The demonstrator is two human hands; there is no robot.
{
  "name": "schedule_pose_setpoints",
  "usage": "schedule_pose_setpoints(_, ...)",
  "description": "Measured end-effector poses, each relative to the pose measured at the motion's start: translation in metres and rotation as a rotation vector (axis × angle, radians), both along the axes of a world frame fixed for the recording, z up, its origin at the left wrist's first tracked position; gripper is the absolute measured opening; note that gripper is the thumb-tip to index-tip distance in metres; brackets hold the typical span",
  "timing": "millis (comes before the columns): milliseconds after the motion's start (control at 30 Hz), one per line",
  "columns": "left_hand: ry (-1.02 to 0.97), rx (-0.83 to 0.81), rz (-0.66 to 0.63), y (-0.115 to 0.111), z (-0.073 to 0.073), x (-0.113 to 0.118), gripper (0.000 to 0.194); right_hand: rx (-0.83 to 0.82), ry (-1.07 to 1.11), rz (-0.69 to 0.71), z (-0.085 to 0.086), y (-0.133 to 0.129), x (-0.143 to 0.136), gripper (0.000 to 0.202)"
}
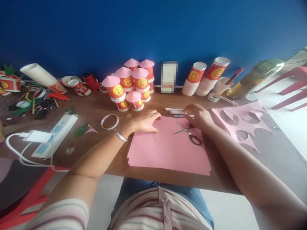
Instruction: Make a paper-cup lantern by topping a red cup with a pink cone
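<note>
My left hand (pixel 146 121) lies over the top left corner of a stack of pink paper (pixel 165 150), fingers apart and nothing held. A faint curved line shows on the sheet below it. At the paper's top right edge my right hand (pixel 200 115) bends its fingers over the right ends of several pens (pixel 176 112) lying side by side; its fingertips are partly hidden. Scissors (pixel 185 130) with dark handles lie on the paper, blades apart, just below that hand. Left of my left hand is a roll of tape (pixel 109 122).
Red paper cups with pink cone roofs (pixel 123 80) stand behind. Stacked cups (pixel 194 78), a tape roll (pixel 214 97) and a bottle (pixel 255 78) are at back right. Cut pink paper (pixel 240 123) lies right; a power strip (pixel 56 134) with white cables lies left.
</note>
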State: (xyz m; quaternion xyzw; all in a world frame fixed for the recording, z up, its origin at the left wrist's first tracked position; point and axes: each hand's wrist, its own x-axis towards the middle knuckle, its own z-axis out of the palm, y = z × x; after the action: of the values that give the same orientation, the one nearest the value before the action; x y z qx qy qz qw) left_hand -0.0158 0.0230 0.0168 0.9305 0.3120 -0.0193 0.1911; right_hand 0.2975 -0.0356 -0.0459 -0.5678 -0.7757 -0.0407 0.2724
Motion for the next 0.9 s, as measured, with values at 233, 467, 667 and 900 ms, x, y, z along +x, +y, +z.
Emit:
schedule_pose_setpoints(233, 0.03, -0.045, -0.006, -0.01, 0.008, 0.0, 0.048, 0.062, 0.034, -0.027, 0.009, -0.008, -0.013, 0.025)
schedule_pose_setpoints(467, 0.112, -0.06, 0.048, -0.024, 0.008, 0.007, 0.05, -0.119, -0.018, 0.195, 0.018, -0.036, -0.061, 0.034)
schedule_pose_setpoints(667, 0.131, -0.068, 0.091, -0.028, 0.011, 0.007, 0.048, -0.257, -0.15, 0.181, 0.021, -0.045, -0.078, 0.041)
schedule_pose_setpoints(900, 0.128, -0.092, 0.147, -0.027, 0.01, 0.006, 0.035, -0.382, -0.117, 0.103, 0.025, -0.045, -0.081, 0.034)
